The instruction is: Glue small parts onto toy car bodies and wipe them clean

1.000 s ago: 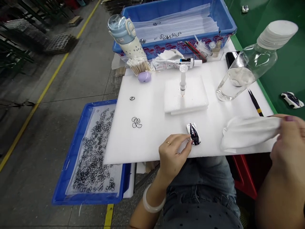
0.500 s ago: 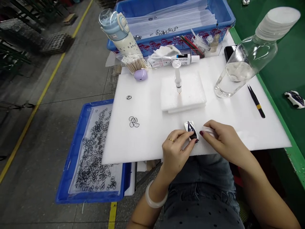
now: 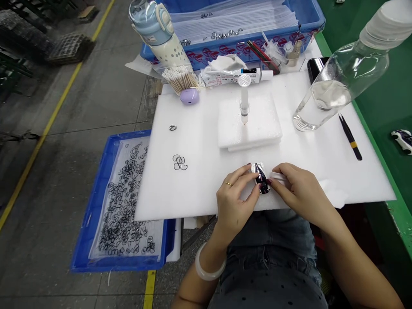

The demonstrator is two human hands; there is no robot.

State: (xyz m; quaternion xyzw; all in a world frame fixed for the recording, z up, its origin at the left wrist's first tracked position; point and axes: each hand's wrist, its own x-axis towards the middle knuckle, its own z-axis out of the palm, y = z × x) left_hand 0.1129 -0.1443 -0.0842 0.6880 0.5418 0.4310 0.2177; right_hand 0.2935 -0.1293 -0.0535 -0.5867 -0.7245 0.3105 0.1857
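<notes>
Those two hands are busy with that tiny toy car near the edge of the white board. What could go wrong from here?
1. The toy car is pinched by the left hand while the right hand presses a white cloth to it. It is close to the front edge of the foam board and might slip off.
2. The syringe stands upright just behind the hands; a lifted hand could knock it over.
</notes>
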